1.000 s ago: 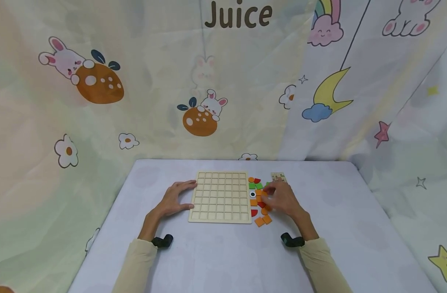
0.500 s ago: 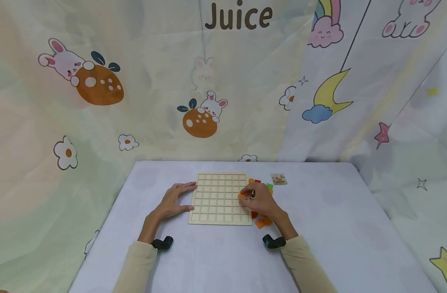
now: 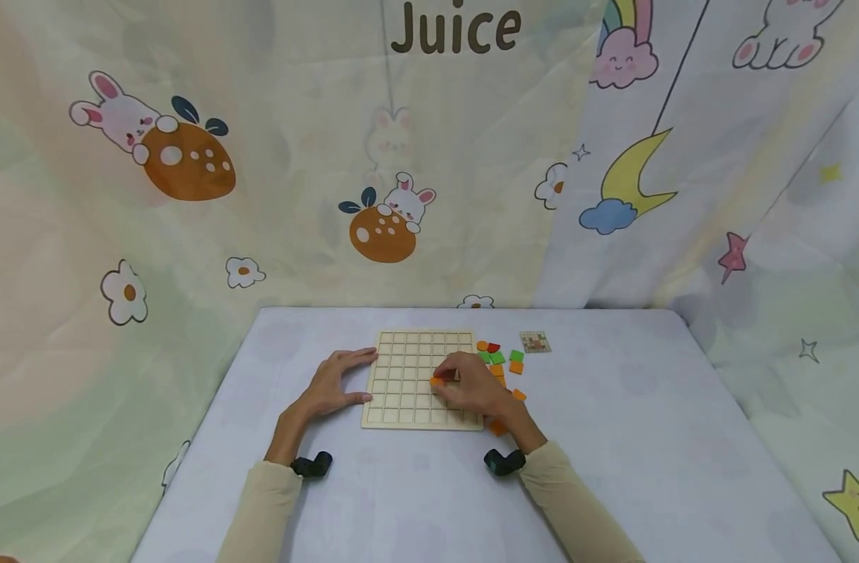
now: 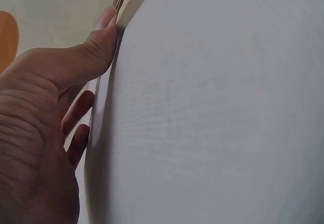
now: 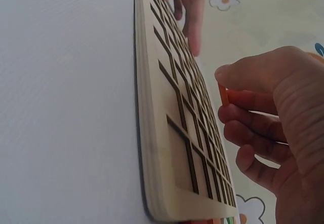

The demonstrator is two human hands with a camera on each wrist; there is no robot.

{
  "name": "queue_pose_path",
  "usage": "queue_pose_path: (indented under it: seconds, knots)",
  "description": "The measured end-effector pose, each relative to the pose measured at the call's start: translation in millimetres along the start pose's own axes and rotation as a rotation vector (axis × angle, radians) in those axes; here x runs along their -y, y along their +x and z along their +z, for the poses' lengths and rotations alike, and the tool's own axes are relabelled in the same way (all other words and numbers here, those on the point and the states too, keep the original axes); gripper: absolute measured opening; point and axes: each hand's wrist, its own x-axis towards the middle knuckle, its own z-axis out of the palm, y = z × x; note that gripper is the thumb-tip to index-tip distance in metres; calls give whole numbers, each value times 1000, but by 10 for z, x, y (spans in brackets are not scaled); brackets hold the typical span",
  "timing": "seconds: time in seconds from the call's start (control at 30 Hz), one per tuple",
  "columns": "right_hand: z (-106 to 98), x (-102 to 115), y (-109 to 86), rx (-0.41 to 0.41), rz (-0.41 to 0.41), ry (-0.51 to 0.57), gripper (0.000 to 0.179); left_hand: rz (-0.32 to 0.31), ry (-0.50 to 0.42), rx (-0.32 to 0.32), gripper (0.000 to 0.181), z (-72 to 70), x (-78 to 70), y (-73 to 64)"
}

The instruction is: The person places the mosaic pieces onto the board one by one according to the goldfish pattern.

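A pale wooden grid board [image 3: 400,383] with raised square cells lies flat on the table. My left hand [image 3: 331,383] touches the board's left edge, thumb and fingers spread apart; its thumb [image 4: 93,51] meets the board's side in the left wrist view. Over the right half of the board, my right hand [image 3: 469,383] pinches a small orange tile [image 3: 436,381] between thumb and fingers. In the right wrist view this thin tile [image 5: 223,94] is held edge-on, just above the cells, with the other fingers curled loosely behind.
Right of the board lie loose tiles: green squares [image 3: 497,358], a red half-round piece [image 3: 494,348], an orange round piece [image 3: 482,346] and several orange ones [image 3: 516,367], partly hidden by my right hand. A small patterned card [image 3: 535,342] lies behind them.
My right hand has gone from the loose tiles leftward over the board, carrying the orange tile. The left hand stays at the board's left edge.
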Motion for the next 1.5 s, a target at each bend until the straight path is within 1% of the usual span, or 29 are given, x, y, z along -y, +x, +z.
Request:
queue_pose_path:
  seconds: [0.13, 0.27, 0.5, 0.73, 1.0, 1.2, 1.3, 1.5]
  knots:
    - [40, 20, 54, 12, 17, -19, 15, -14, -13, 16, 81, -4, 16, 11]
    - [61, 49, 72, 19, 21, -8, 15, -36, -16, 36, 81, -11, 27, 20]
    - [125, 81, 87, 41, 3, 22, 17, -42, -19, 42, 82, -7, 18, 17]
    - [221, 140, 174, 68, -40, 20, 18, -37, -15, 41, 81, -22, 13, 7]
    - [339, 197, 214, 91, 20, -45, 22, -18, -29, 30, 80, -12, 6, 5]
    - [401, 260, 257, 72, 3, -73, 19, 16, -28, 3, 80, 11, 3, -12]
    - [428, 291, 298, 62, -13, -81, 19, 13, -37, 9, 80, 7, 1, -11]
    - [491, 335, 371, 44, -14, -129, 20, 4, -30, 16, 80, 0, 6, 8]
